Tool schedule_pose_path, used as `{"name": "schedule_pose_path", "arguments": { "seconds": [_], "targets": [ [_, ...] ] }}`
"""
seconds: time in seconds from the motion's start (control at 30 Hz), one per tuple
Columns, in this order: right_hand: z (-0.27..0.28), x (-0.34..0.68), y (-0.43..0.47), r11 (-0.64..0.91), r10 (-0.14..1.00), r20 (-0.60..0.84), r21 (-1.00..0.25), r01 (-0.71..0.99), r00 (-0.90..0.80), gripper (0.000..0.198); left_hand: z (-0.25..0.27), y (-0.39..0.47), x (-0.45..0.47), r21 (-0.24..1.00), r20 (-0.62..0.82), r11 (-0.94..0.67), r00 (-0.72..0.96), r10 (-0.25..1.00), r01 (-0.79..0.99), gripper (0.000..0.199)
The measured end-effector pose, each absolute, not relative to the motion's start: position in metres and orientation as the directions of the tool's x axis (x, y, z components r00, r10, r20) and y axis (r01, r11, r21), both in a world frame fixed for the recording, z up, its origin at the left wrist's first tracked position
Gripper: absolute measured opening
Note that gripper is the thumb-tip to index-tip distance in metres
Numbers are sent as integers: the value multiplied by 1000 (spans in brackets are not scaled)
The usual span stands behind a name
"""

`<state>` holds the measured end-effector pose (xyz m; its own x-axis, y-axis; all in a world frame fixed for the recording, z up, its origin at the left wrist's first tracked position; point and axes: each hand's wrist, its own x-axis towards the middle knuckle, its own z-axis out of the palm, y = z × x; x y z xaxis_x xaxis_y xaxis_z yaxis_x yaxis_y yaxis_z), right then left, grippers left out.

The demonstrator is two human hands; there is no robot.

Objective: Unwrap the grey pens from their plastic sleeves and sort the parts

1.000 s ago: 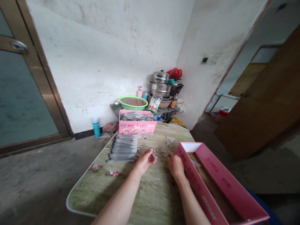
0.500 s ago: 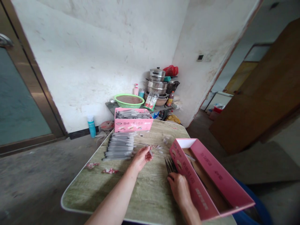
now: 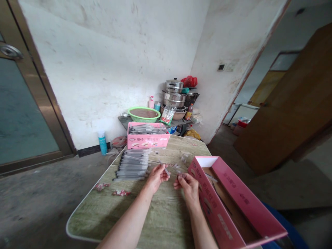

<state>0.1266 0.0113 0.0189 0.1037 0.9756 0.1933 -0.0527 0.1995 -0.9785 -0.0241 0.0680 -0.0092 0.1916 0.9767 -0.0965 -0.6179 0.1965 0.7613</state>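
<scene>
Fingers of the left hand point(image 3: 157, 178) pinched a small, translucent grey plastic piece point(image 3: 167, 171) above the green wood-grain table point(image 3: 160, 221). Near it, the right hand point(image 3: 188, 186) had its fingertips bunched narrowly; whether they held anything could not be told. Slim grey pen-like plastic sticks point(image 3: 133, 164) lay in a row to the left, before a filled pink cardboard box point(image 3: 147, 141). Beside the right hand stood a long, open pink carton point(image 3: 240, 192).
</scene>
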Motion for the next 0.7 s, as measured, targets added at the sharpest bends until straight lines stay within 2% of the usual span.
{"name": "schedule_pose_path", "arguments": {
  "seconds": [0.13,0.3,0.7],
  "targets": [
    [4,116,16,222,969,211,-972,-80,127,25,-7,66,-22,792,-89,168,161,983,-587,44],
    [1,115,12,253,958,243,-966,-47,153,19,-3,65,-17,825,-88,155,146,985,-544,47],
    [-1,114,14,277,948,281,-960,47,151,17,2,62,-15,868,-80,140,143,986,-476,46]
  ]
}}
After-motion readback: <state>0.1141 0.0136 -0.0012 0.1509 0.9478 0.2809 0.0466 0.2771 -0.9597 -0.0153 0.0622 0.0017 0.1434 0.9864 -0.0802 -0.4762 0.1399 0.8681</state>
